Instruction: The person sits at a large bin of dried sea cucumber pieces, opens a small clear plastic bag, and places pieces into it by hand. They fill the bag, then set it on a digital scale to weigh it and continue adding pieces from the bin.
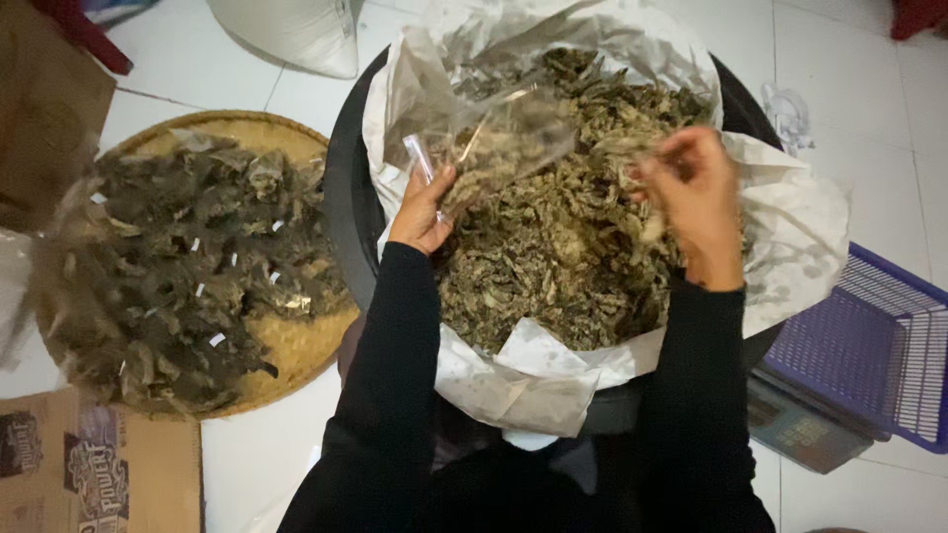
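clear plastic bag (494,133) pinched open by my left hand (423,209), mouth tilted up to take the crumbly dried leaves (563,257) my right hand (696,202) grips. they heap in a paper-lined black tub (341,197); filled packets (188,266) lie on a woven tray (296,350) beside it.

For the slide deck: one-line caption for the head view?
Left hand holds clear bag; right hand pinches dried leaves over paper-lined tub.
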